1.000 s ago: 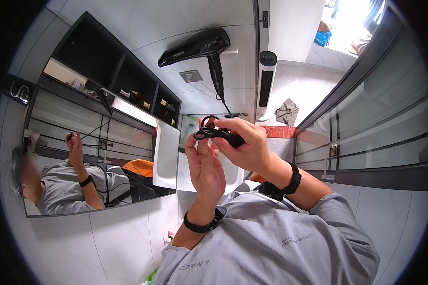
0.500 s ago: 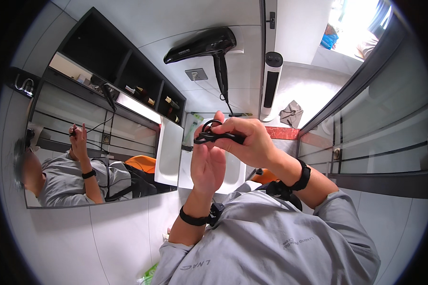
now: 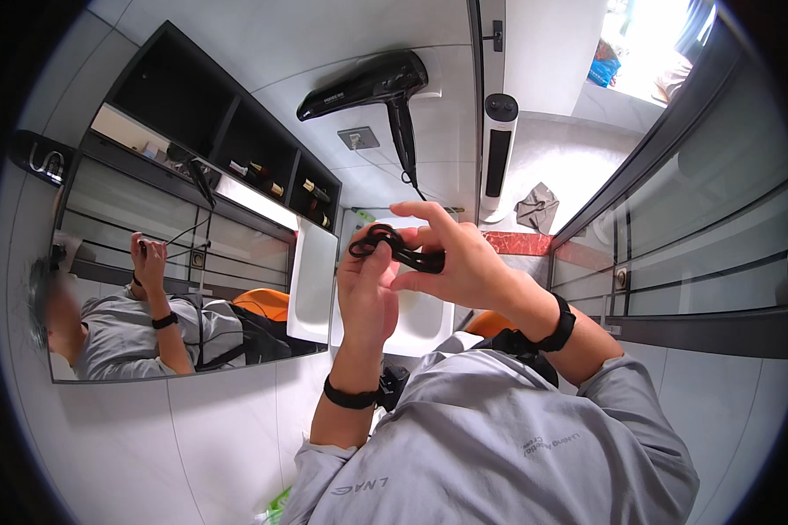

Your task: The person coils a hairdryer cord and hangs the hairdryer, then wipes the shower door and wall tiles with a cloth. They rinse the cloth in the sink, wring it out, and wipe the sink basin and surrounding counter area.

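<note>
A black power cord (image 3: 422, 260), folded into a bundle with small loops at its left end, is held between my two hands above the washbasin. My left hand (image 3: 366, 296) grips the looped end, its thumb pressed over the coils. My right hand (image 3: 473, 267) is closed round the other end of the bundle, with its index finger lifted away and the thumb below. A black hair dryer (image 3: 368, 86) hangs on the wall beyond my hands, and its cord runs down from the handle toward them. The right palm hides part of the bundle.
The white washbasin (image 3: 418, 328) lies under my hands. On the left are a mirror (image 3: 96, 210) and a dark open shelf (image 3: 179, 92) with small bottles. Ahead stand a wall socket (image 3: 358, 138) and a white-and-black tower appliance (image 3: 498, 149). A glass partition (image 3: 709, 236) is at right.
My left thumb has come over the cord's loops, and its fingers have curled around them. My right index finger has lifted off the bundle. The loops have turned and drawn closer together.
</note>
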Demonstrator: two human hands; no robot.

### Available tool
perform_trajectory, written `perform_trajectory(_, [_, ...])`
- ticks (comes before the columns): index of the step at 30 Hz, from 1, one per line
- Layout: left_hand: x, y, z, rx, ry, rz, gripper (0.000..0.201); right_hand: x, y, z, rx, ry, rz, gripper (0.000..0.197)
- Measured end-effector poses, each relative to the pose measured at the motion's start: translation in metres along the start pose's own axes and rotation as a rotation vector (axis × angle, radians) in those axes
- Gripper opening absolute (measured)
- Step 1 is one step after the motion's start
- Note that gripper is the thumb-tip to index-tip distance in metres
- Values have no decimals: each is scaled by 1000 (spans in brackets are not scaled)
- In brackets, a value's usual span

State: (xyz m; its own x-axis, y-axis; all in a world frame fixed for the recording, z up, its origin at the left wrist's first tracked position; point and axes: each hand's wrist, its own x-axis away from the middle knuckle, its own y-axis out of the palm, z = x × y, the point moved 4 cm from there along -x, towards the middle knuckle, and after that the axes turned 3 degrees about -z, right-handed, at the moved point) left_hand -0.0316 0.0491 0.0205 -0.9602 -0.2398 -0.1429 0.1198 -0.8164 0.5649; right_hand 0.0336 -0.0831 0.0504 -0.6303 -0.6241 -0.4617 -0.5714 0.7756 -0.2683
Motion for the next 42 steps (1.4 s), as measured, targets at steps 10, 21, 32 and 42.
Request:
perform_trajectory(10, [1, -21, 8, 11, -221, 45, 22, -12, -9, 8, -120, 259, -214, 32])
perform_trajectory(21, [-4, -29, 24, -109, -98, -48, 27, -15, -2, 2, -16, 8, -129, 27])
perform_trajectory(32, [-3, -14, 35, -244, -5, -158, 26, -28, -12, -3, -42, 22, -290, 28])
perform_trajectory(42, [-2, -22, 28, -255, -97, -109, 23, -33, -11, 10, -3, 41, -319, 21])
